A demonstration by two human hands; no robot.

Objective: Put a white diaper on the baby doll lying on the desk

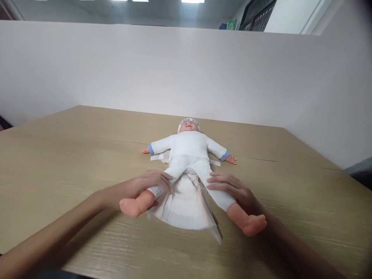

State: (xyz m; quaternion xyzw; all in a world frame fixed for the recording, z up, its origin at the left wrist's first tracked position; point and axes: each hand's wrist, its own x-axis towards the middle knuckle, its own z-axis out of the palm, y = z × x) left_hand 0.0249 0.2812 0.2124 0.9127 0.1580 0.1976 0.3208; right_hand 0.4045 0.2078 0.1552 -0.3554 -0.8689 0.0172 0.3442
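A baby doll (190, 143) in a white suit with blue cuffs lies on its back, its head away from me and its legs spread toward me. Beneath its hips and between its legs an unfolded white diaper (186, 213) is spread out, with fastening tabs showing at both sides of the waist. My left hand (148, 184) curls over the doll's leg on the left, with the thumb low beside it. On the other side my right hand (234, 188) has its fingers over the doll's other leg; its thumb is hidden.
The doll lies on a wide wood-grain table (87, 155). Behind the far edge rises a white partition (145, 69), which continues along the right side. Ceiling lights (192, 1) show above it.
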